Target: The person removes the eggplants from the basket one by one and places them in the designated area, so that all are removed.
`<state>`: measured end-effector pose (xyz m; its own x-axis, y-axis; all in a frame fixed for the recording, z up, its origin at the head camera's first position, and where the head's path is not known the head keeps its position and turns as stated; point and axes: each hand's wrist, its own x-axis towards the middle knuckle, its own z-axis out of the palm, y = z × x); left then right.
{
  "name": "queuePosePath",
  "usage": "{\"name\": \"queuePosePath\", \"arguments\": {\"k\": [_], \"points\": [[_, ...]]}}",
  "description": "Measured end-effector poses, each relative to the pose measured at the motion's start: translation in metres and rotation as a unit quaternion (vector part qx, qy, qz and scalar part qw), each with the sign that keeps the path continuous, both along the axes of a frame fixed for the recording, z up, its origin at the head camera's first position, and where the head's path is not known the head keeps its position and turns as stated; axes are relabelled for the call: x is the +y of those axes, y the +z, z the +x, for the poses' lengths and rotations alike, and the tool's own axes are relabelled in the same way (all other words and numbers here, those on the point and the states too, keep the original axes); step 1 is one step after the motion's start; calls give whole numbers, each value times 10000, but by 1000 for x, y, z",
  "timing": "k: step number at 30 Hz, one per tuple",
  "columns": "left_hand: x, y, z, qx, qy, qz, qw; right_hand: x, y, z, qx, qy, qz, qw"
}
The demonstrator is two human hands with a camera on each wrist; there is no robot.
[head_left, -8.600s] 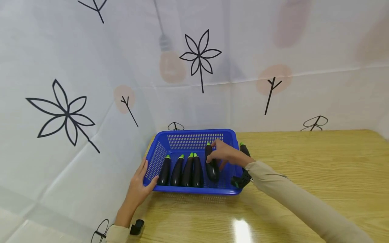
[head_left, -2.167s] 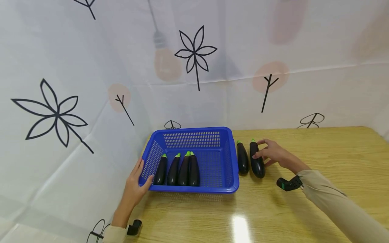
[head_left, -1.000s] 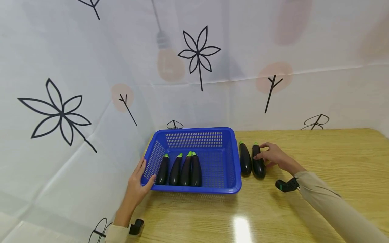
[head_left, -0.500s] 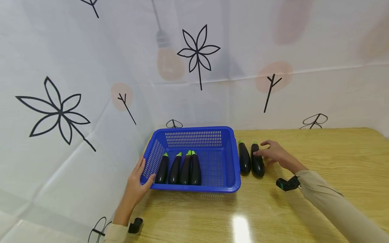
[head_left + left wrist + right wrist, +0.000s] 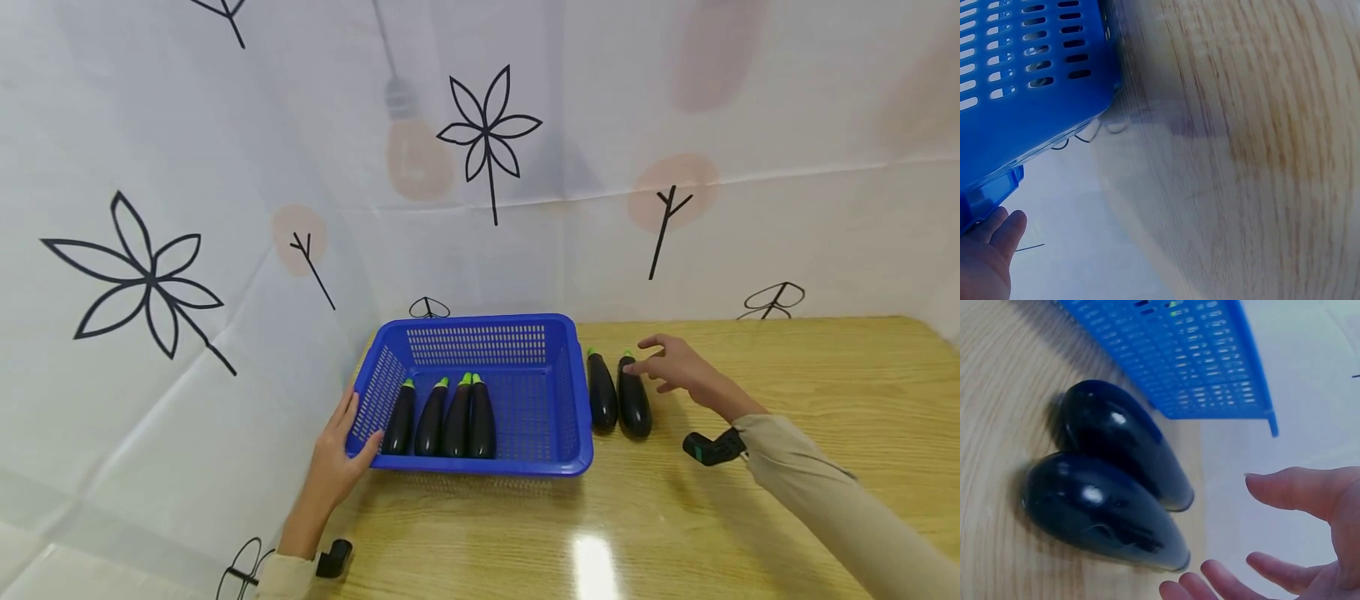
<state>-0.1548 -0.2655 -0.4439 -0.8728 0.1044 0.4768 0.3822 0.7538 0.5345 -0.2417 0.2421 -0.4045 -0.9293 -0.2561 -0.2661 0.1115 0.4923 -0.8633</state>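
Right hand [image 5: 681,369] spread, holding nothing — outer eggplant [image 5: 636,407] lies just below-left of its fingertips, long axis running away from the person; this hand is nearer. Further left, inner eggplant [image 5: 602,395], then blue basket [image 5: 517,468] — left hand [image 5: 337,465] grips its near left corner.

A basket [image 5: 480,469] on a table [image 5: 795,367]
Four eggplants [image 5: 456,421] lie in its left part — two more eggplants [image 5: 634,408] lie just right of it.

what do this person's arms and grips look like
The left sleeve and right sleeve are beige. The left grip and right grip are bare, ungloved. Also worn: a black left wrist device and a black right wrist device with a green mark.
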Motion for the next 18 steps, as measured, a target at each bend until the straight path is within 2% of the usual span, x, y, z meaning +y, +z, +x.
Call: {"name": "queuePosePath", "arguments": {"k": [7, 18], "points": [[1, 1, 0, -18, -15, 41, 10000, -2, 10, 3, 245, 244, -160, 9993], [2, 1, 1, -20, -25, 73, 10000, -17, 26, 9, 450, 305, -146, 9984]]}}
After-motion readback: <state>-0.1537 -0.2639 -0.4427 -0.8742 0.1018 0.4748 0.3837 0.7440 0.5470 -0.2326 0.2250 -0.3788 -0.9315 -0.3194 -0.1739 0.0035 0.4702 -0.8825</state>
